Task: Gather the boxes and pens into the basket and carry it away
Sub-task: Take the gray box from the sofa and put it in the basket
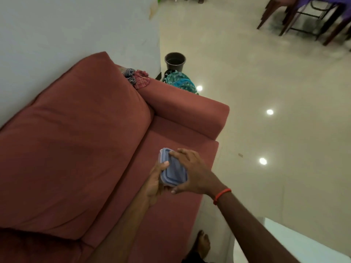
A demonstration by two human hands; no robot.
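Blue lidded box (173, 168), one only, held above red sofa (79, 149) seat near front edge. Left hand (156, 184) cups box from below, thumb over lid rim. Right hand (191, 172) spread across lid, fingers closed round far side, thumb under near corner. Armrest just beyond. Tiled floor (275, 114) right of sofa wide open; one dark bucket (175, 61), one green bag (180, 82) by wall.

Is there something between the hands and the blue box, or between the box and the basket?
Nothing stands between them: the left hand and the right hand both hold the blue box above the sofa. The basket is not in view, so that path cannot be judged.
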